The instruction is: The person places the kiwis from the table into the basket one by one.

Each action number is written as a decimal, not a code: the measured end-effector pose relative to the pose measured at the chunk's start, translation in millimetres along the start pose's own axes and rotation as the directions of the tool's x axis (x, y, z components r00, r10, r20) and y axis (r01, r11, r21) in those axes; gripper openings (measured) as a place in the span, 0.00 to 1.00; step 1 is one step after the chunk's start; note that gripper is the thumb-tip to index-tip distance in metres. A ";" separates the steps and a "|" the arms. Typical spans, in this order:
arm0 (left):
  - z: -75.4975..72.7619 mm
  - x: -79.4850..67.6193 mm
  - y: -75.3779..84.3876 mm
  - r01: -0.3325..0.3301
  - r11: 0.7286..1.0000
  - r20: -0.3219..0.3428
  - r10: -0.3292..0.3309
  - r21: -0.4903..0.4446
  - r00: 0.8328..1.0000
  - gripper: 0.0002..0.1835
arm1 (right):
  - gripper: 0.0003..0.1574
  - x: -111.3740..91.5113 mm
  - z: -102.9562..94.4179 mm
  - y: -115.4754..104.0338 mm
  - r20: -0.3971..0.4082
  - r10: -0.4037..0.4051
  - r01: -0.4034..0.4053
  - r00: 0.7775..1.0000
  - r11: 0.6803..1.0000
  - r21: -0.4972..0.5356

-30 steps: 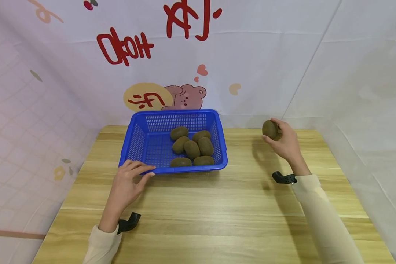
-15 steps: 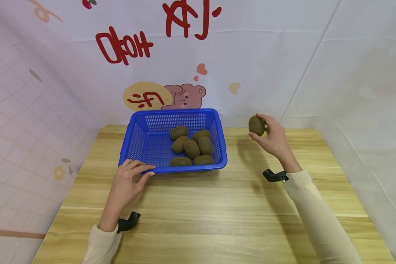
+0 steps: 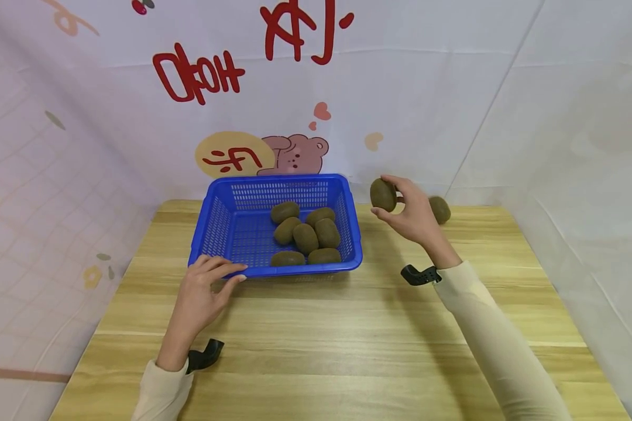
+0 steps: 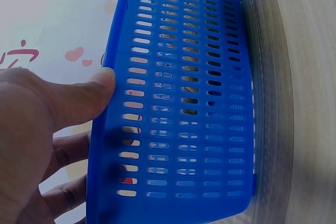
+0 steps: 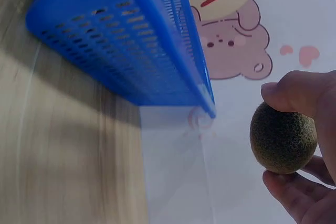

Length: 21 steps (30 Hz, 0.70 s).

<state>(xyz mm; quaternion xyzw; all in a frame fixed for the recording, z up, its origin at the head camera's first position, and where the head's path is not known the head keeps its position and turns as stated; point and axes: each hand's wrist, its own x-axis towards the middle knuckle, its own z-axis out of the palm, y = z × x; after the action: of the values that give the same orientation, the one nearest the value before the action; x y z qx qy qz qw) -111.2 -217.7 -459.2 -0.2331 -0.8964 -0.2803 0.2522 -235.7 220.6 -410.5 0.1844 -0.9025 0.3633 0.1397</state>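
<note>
Raised above the table just right of the basket, a brown kiwi (image 3: 383, 195) is pinched between the thumb and fingers of my right hand (image 3: 412, 213). The right wrist view shows the same kiwi (image 5: 283, 137) with the thumb on its top. My left hand (image 3: 205, 292) grips the near-left rim of the blue plastic basket (image 3: 355, 234), thumb outside and fingers over the edge. Several kiwis (image 3: 305, 238) lie in the right half of that basket. Another kiwi (image 3: 440, 210) lies on the table behind my right hand, partly hidden by it.
The pale wooden table (image 3: 316, 351) carries the basket toward its back edge. A white printed cloth (image 3: 426, 88) with red characters and a pink bear hangs behind, and more cloth (image 3: 584, 175) closes off both sides.
My right hand has moved left toward the basket with the kiwi, uncovering another kiwi on the table behind it. My left hand has stayed on the rim.
</note>
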 end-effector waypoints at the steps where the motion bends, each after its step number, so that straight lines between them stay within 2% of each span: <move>1: 0.1 0.1 0.1 0.000 1.000 0.000 0.000 -0.001 1.000 0.11 | 0.46 1.9 1.0 -2.3 0.003 -0.004 0.004 1.000 1.000 0.000; 21: -0.6 0.8 1.4 -0.003 1.000 -0.003 0.003 0.005 1.000 0.11 | 0.45 45.9 21.7 -34.9 0.058 -0.052 0.049 0.997 0.998 0.047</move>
<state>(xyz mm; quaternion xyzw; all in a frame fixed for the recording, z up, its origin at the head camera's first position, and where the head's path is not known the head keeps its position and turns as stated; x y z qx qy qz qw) -110.8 -216.9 -457.8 -0.2333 -0.8965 -0.2779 0.2544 -264.1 171.3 -386.8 0.2210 -0.8929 0.3743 0.1178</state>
